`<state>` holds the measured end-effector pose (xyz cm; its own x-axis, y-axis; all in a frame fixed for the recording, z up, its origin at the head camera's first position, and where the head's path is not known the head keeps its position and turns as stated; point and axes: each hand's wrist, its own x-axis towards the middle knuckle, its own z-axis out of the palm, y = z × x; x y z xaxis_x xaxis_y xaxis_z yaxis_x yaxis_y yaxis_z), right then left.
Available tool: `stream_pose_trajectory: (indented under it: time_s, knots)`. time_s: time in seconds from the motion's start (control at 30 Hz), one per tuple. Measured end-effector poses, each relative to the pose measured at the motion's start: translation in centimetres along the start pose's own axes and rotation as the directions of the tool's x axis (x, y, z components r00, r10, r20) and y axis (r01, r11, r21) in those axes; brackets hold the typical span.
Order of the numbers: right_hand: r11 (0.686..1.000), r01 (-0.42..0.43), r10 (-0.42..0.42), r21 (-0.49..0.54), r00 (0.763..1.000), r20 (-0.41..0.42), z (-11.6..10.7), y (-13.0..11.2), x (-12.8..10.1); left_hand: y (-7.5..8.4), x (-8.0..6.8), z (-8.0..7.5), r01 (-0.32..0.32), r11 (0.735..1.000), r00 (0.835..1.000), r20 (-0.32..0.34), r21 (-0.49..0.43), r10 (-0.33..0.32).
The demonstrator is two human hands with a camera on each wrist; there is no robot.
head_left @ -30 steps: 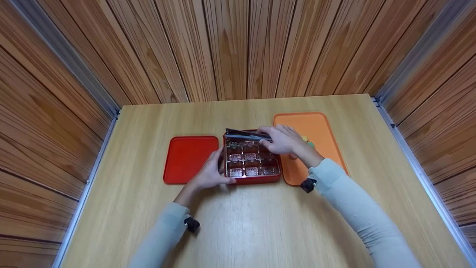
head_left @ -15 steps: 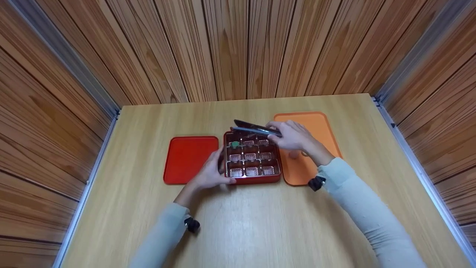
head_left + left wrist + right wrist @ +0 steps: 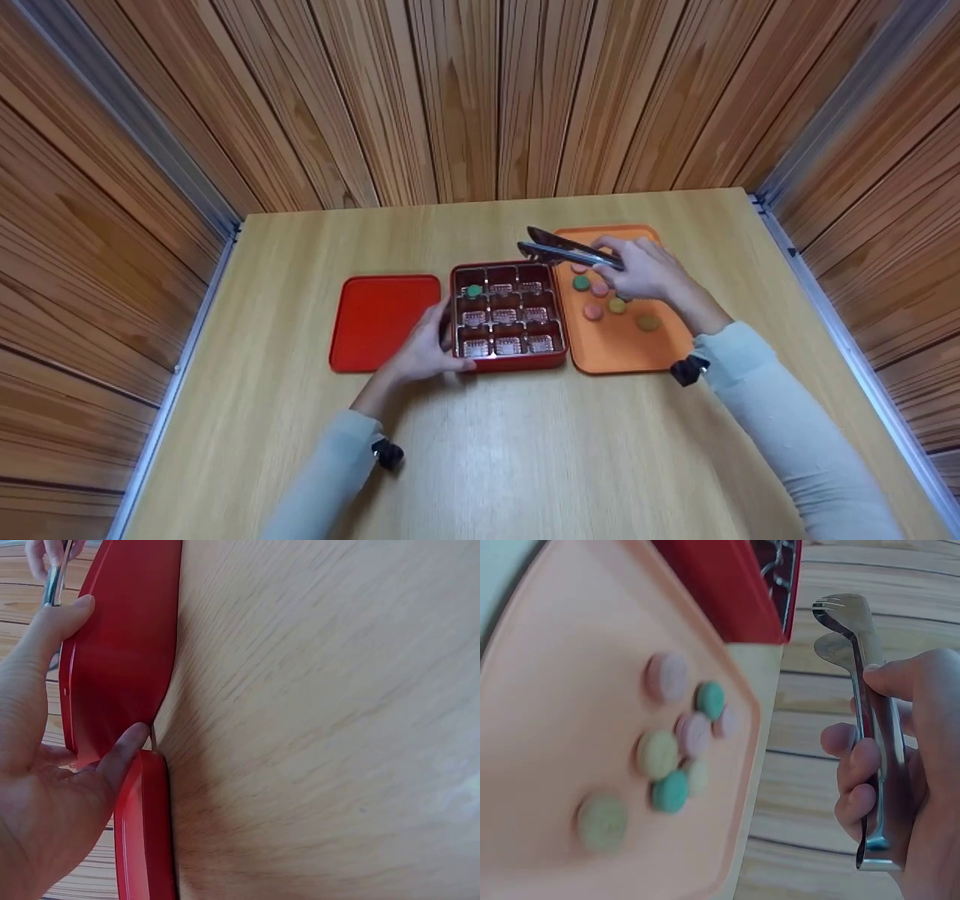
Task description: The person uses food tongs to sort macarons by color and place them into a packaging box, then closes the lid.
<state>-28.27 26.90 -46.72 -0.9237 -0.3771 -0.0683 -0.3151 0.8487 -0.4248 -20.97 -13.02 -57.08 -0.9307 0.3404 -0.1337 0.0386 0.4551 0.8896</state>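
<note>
My right hand [image 3: 645,268] grips metal tongs [image 3: 574,250] over the orange tray; in the right wrist view the tongs' two tips stand slightly apart with nothing between them. My left hand [image 3: 426,343] holds the left front corner of a red box [image 3: 517,363], thumb on its front wall and fingers along its left side. Inside, a dark plastic insert has rows of compartments; a green macaron [image 3: 474,291] lies in the far left one. On the orange tray [image 3: 622,349] sit several macarons, among them a pink one [image 3: 667,677], a green one [image 3: 709,700] and a yellow one [image 3: 658,754].
A red lid-like tray [image 3: 375,319] lies left of the box, close against it near the left hand. The wooden table [image 3: 480,450] carries everything. Wood-panelled walls [image 3: 465,105] stand behind and on both sides.
My right hand has moved right with the tongs, away from the box and over the orange tray. The green macaron in the box now shows uncovered. The left hand has stayed in place.
</note>
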Motion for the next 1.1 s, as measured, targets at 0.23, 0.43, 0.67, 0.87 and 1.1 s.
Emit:
stream_pose_trajectory:
  time_s: [0.23,0.43,0.67,0.87,1.1]
  knots:
    - [0.997,-0.064,0.065,-0.043,0.997,0.038,-1.2,2.2,-1.7,-0.1,-0.1,0.2,0.019,1.000,1.000,0.000,-0.001,-0.019]
    - [0.994,-0.077,0.081,-0.079,0.995,0.051,-2.0,3.7,-3.2,0.0,0.0,0.2,0.028,1.000,1.000,0.009,0.007,-0.028]
    - [0.991,-0.079,0.087,-0.105,0.993,0.074,-2.6,4.9,-3.9,0.0,0.0,0.0,0.002,1.000,1.000,-0.001,0.019,-0.002]
    - [0.987,-0.097,0.111,-0.128,0.988,0.109,-2.7,5.5,-4.0,-0.1,0.1,0.0,0.004,1.000,1.000,0.013,0.010,-0.004]
    - [0.985,-0.097,0.115,-0.141,0.985,0.129,-2.3,6.0,-3.8,-0.3,0.1,-0.1,-0.006,1.000,1.000,0.002,0.015,0.006]
